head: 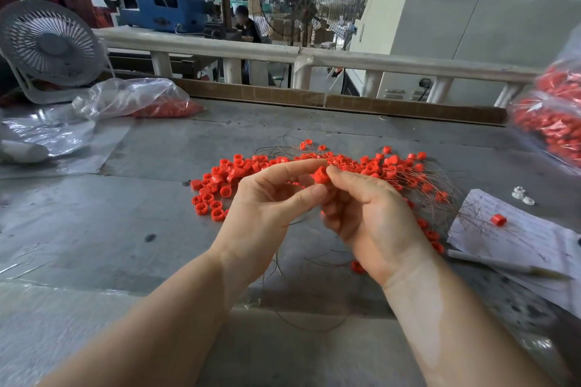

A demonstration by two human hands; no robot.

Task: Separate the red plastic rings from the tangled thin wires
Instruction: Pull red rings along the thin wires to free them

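Red plastic rings (217, 185) heaped loose on the grey table (94, 214), left hand (267, 198) and right hand (367, 214) raised above them, both pinching one red ring (321, 174) at the fingertips, tangled thin wires (418, 179) spreading right, paper sheet (518, 229) beyond.

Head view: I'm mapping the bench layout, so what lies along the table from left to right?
White desk fan → clear bag of red rings → loose red rings → handwritten paper → bagged red rings.
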